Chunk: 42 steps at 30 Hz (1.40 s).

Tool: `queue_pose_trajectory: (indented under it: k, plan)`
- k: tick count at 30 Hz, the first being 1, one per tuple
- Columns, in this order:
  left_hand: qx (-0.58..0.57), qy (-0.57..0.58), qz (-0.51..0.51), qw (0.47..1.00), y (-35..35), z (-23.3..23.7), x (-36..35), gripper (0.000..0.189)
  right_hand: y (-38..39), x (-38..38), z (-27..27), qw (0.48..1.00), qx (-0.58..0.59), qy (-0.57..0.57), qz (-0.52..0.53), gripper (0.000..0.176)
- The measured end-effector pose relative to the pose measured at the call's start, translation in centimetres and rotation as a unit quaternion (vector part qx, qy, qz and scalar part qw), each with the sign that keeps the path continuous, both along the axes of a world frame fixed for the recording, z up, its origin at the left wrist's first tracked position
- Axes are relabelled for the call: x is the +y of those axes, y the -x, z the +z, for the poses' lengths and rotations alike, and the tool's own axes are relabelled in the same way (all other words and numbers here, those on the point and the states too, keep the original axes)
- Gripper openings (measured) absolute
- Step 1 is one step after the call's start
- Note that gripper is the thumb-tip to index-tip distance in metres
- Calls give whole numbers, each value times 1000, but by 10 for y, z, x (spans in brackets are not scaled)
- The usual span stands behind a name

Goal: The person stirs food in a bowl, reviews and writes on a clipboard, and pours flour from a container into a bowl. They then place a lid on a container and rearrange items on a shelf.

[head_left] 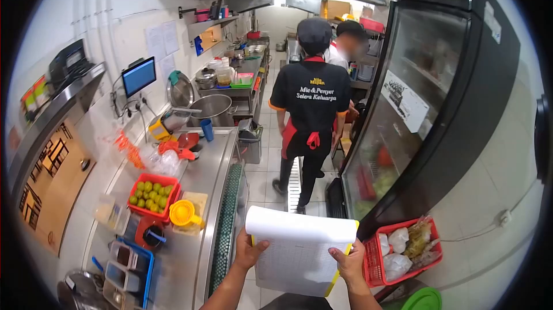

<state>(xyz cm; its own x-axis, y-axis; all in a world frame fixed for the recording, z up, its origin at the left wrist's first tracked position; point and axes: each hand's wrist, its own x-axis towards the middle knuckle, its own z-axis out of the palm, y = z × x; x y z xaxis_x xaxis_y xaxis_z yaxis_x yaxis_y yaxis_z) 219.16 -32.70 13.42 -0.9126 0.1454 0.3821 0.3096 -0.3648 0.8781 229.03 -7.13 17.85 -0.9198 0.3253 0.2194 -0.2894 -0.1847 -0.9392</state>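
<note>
Both of my hands hold a clipboard [333,282] with a yellow edge, low in front of me. White paper sheets [296,261] with a printed table lie on it, and the upper sheets are curled over at the far end. My left hand [249,250] grips the left side, its thumb resting on the paper. On the opposite side my right hand [350,261] is closed around the edge, thumb on top. The print is too small to read.
A steel counter [201,218] runs along the left, bearing a red basket of green citrus [138,209] and a yellow juicer [183,213]. Two people [314,91] stand in the aisle ahead. At right are a glass-door fridge [397,91] and a red crate [374,264] of bags.
</note>
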Motion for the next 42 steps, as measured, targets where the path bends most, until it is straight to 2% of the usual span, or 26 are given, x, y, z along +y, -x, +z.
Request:
queue_pose_trajectory:
  k: [1, 4, 7, 8, 11, 12, 15, 19, 22, 25, 26, 29, 30, 33, 34, 35, 37, 39, 40, 41, 42]
  plan:
    - [-37, -16, -53, 998, 24, -3, 6, 45, 28, 9, -6, 1000, -5, 1, 0, 36]
    - [-62, -13, 20, 998, 94, 19, 40, 50, 114, 38, -20, 1000, -13, -2, 5, 30]
    - [-105, -1, 82, 991, 164, 24, 57, 50, 201, 54, -12, 999, -44, 9, 31, 29]
    - [-122, 40, 98, 987, 188, 14, 53, 44, 229, 59, -6, 997, -60, 11, 49, 27]
    - [-193, 10, 13, 981, 245, 5, 40, 36, 316, 69, -8, 994, -60, -45, 77, 24]
    - [-183, 49, -16, 982, 264, 0, 35, 33, 346, 70, -21, 994, -68, -17, 80, 23]
    - [-222, 132, 31, 966, 323, -29, 38, 36, 434, 70, -14, 991, -82, 30, 100, 24]
    - [-201, 78, 92, 972, 425, -47, 52, 36, 560, 71, -32, 987, -102, -29, 119, 28]
    - [-211, 47, 69, 974, 520, -56, 45, 36, 657, 72, -32, 990, -24, -3, 139, 34]
    - [-208, 40, 93, 973, 625, -47, 43, 36, 750, 104, -21, 991, -57, -46, 114, 37]
    - [-198, 46, 104, 974, 661, -38, 44, 36, 775, 115, -17, 992, -51, -73, 88, 30]
    - [-202, -34, 66, 977, 767, -17, 52, 36, 844, 162, -37, 986, -63, -151, 42, 26]
    - [-201, -26, 73, 976, 801, -15, 55, 38, 859, 167, -30, 980, -83, -181, 7, 17]
    - [-174, -41, 67, 982, 899, -7, 77, 41, 922, 184, -35, 930, -38, -355, -86, 10]
    - [-166, -59, 52, 983, 934, -13, 84, 42, 945, 186, -41, 929, -52, -349, -113, 9]
    - [-165, -69, 44, 983, 966, -13, 95, 42, 971, 194, -57, 919, -13, -375, -120, 6]
    - [-171, -85, 34, 981, 1019, -6, 119, 41, 1020, 208, -84, 938, -40, -335, -81, 14]
    - [-178, -79, 22, 981, 1071, -10, 140, 41, 1068, 214, -115, 987, -96, -122, 41, 34]
    - [-175, -68, 21, 982, 1098, -11, 151, 41, 1094, 217, -120, 990, -85, -99, 52, 39]
    - [-175, -55, 18, 983, 1121, -8, 161, 41, 1119, 216, -110, 988, -145, -53, 27, 38]
    - [-179, -35, 20, 983, 1144, -2, 171, 39, 1144, 222, -109, 989, -137, 36, 52, 38]
